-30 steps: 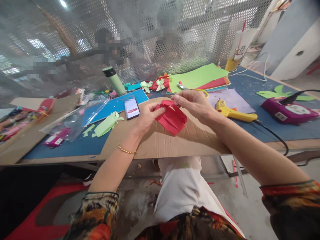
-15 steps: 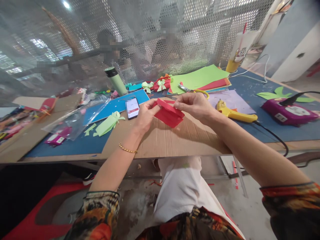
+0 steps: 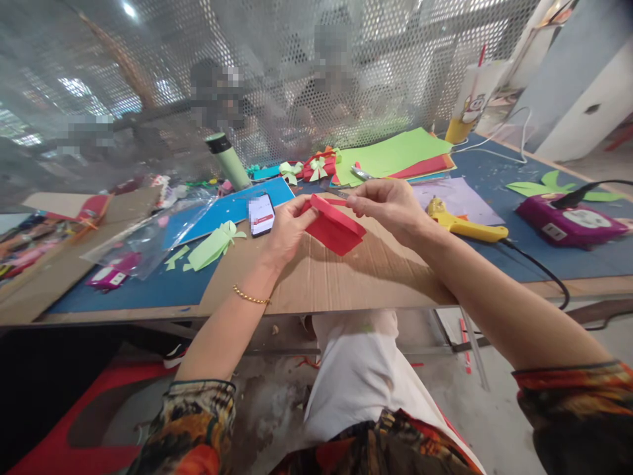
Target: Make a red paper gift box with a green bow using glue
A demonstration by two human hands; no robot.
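together both hands (image 3: 341,214) pinch the folded red paper (image 3: 333,227) between them.

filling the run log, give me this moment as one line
left hand: holds red paper | right hand: pinches its top edge | under: cardboard | near: phone, glue gun

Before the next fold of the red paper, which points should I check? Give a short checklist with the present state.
1. Left hand grips red paper: ok.
2. Right hand pinches its top edge: ok.
3. Layers lined up evenly: cannot tell.
4. Bare cardboard below the paper: ok.
5. Glue gun apart from both hands: ok.
6. Phone out of the way: ok.
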